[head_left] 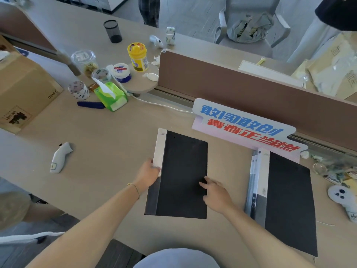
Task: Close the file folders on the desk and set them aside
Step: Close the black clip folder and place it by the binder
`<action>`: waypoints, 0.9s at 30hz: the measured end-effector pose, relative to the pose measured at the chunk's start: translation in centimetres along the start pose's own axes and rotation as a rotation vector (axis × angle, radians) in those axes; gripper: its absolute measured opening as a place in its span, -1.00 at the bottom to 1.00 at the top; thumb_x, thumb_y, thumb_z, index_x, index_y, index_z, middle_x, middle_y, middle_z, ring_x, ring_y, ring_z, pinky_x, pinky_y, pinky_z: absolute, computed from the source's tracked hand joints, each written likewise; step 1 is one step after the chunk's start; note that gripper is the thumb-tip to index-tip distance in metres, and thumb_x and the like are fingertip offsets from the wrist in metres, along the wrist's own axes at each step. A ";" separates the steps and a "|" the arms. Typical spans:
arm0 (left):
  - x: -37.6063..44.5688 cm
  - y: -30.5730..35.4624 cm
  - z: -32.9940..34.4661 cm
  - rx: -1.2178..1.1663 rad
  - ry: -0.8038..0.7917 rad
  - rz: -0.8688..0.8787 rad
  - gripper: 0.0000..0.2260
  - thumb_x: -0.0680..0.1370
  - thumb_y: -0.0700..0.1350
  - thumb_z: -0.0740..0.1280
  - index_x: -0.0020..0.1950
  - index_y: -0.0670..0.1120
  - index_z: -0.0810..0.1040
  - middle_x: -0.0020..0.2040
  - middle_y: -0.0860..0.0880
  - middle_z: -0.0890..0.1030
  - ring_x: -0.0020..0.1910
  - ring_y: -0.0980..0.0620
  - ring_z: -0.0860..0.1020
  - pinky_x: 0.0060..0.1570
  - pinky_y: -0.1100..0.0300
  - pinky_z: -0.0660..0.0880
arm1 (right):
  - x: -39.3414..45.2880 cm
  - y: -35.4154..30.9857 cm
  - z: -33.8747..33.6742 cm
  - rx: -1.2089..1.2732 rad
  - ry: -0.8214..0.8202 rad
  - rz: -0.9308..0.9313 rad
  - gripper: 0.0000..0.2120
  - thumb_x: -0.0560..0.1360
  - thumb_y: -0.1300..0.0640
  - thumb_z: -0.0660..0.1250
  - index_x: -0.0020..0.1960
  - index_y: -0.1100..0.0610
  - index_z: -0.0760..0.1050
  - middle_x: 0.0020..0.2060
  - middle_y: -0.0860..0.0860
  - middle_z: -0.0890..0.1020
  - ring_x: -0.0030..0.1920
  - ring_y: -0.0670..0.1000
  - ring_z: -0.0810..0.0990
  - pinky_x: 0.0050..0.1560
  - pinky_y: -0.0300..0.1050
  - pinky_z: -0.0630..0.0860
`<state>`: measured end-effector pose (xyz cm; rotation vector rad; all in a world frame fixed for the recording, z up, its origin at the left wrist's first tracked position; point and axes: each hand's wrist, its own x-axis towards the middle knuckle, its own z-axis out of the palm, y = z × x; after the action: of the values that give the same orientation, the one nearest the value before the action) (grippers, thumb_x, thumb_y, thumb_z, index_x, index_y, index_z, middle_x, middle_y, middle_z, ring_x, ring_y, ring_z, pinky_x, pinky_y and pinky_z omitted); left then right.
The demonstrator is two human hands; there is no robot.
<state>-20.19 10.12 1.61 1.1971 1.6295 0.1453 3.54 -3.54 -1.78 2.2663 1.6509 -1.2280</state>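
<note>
Head: hands (148,174) on black folder (181,175); cardboard box (23,88) reads "PICO".

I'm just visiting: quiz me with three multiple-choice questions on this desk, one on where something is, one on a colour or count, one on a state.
1. Where is the green tissue pack?
A. far left of the folders
B. on the right folder
C. on the chair

2. How many black folders lie on the desk?
A. one
B. two
C. four

3. The folder under the hands is:
A. wide open
B. closed
C. standing upright

Answers:
1 A, it sits by the jars.
2 B, the left folder and right folder.
3 B, lying flat and shut, left hand on its spine, right hand on its cover.
</note>
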 end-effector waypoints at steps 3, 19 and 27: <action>-1.4 0.7 0.4 -0.059 0.006 0.069 -0.76 0.66 -0.25 0.18 0.31 -0.10 0.40 0.12 -0.10 0.60 -0.18 0.00 0.53 -0.34 0.16 0.39 | 0.0 0.3 -0.5 0.170 0.060 0.043 -0.35 0.47 0.12 0.23 0.55 -0.07 0.23 0.53 -0.04 0.28 0.47 0.11 0.34 0.43 -0.02 0.33; -7.9 5.7 8.6 -0.206 -0.012 0.250 -0.73 0.71 -0.21 0.11 0.38 0.03 0.34 0.20 -0.02 0.58 0.16 -0.08 0.58 0.27 -0.11 0.52 | -7.4 4.7 -7.8 0.693 0.698 0.076 -0.42 0.52 0.05 0.40 0.48 -0.15 0.29 0.38 -0.05 0.41 0.25 0.00 0.53 0.30 -0.05 0.49; -10.9 10.6 18.9 -0.086 -0.088 0.378 -0.67 0.64 -0.31 0.16 0.37 -0.09 0.45 0.20 -0.08 0.63 0.13 -0.08 0.60 0.03 0.12 0.52 | -12.7 15.0 -8.9 0.584 0.797 0.277 -0.32 0.48 0.05 0.46 0.52 -0.08 0.26 0.36 -0.02 0.36 0.14 0.00 0.58 0.23 -0.09 0.53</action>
<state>0.54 -1.24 7.10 1.4141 1.2951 0.3916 19.62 -15.18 6.72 3.5357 1.1052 -0.8526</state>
